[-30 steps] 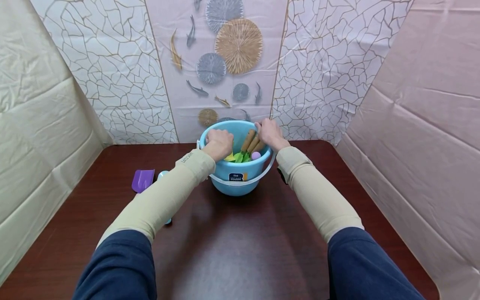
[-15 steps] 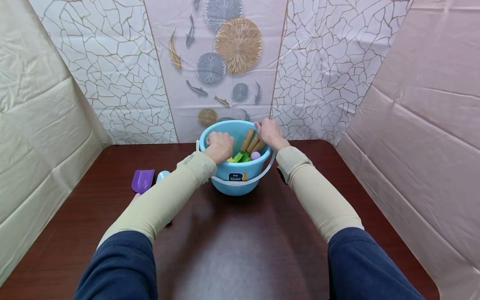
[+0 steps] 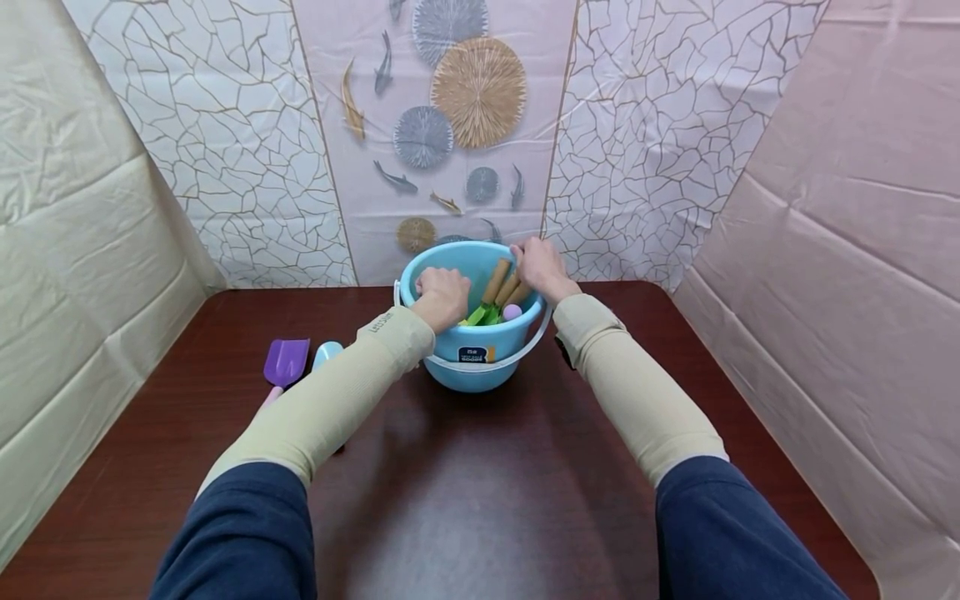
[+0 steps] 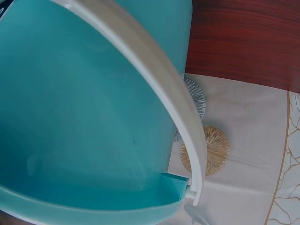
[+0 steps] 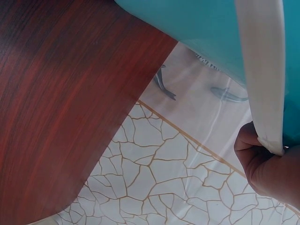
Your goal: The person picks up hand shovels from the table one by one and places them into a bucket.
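A light blue bucket (image 3: 478,350) with a white handle (image 3: 517,357) stands upright at the back of the table. My right hand (image 3: 542,267) grips its rim on the right; in the right wrist view the curled fingers (image 5: 248,147) are by the handle's end. Over the near left rim, my left hand (image 3: 442,296) reaches into the bucket's mouth with curled fingers. Whatever lies under that hand is hidden. Inside the bucket lean several tools with wooden handles (image 3: 496,279) and green heads (image 3: 480,314). A lilac round end (image 3: 512,312) and a bit of yellow show beside them.
Left of the bucket a purple toy shovel (image 3: 287,362) with a pink handle lies on the dark red table (image 3: 480,500). A light blue piece (image 3: 327,352) lies beside it, partly behind my left sleeve. Patterned cloth (image 3: 630,150) hangs right behind the bucket.
My left hand has shifted slightly right and lower at the bucket's mouth, covering more of the yellow piece. The right hand and the bucket stay in place.
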Motion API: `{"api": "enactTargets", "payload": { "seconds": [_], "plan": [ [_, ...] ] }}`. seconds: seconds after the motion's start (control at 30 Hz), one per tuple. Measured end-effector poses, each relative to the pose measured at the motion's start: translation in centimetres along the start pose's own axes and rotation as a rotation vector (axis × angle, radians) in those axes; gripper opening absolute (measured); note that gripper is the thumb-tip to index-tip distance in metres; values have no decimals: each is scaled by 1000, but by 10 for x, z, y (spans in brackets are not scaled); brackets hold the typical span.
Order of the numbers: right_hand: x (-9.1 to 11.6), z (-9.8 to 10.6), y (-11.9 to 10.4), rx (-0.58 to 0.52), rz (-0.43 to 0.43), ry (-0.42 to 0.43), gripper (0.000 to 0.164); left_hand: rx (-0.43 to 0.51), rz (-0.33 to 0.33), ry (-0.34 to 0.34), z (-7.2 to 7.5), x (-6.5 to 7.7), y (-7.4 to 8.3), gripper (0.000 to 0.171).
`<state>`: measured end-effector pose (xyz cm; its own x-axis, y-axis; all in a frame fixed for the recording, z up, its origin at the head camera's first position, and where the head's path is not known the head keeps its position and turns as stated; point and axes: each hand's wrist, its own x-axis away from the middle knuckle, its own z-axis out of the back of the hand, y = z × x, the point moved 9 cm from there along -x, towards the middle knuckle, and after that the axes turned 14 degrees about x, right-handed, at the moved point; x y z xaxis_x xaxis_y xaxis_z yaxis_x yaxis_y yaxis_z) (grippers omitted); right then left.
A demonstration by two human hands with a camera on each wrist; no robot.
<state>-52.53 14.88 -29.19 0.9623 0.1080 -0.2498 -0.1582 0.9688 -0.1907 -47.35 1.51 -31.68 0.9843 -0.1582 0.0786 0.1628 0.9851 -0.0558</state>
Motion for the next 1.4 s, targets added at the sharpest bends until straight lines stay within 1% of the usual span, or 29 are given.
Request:
{"api": "enactTargets", "payload": {
  "seconds": [0.13, 0.33, 0.53, 0.8, 1.2, 1.4],
  "plan": [
    [1, -1, 0, -1, -3, 1, 43, 12, 1, -3, -1, 3, 0, 17],
    [2, -1, 0, -2, -11, -2, 43, 24, 12, -12, -2, 4, -1, 24],
    [2, -1, -1, 1, -7, -7, 42, 42, 18, -20, -2, 4, -2, 21],
    [1, -2, -1, -2, -9, -11, 43, 75, 62, -107, -7, 0, -3, 21],
    [-2, -2, -1, 2, -15, -10, 43, 119, 71, -139, -4, 4, -3, 20],
    [-2, -2, 0, 1, -8, 1, 44, 146, 54, -135, 1, 9, -1, 22]
  ]
}}
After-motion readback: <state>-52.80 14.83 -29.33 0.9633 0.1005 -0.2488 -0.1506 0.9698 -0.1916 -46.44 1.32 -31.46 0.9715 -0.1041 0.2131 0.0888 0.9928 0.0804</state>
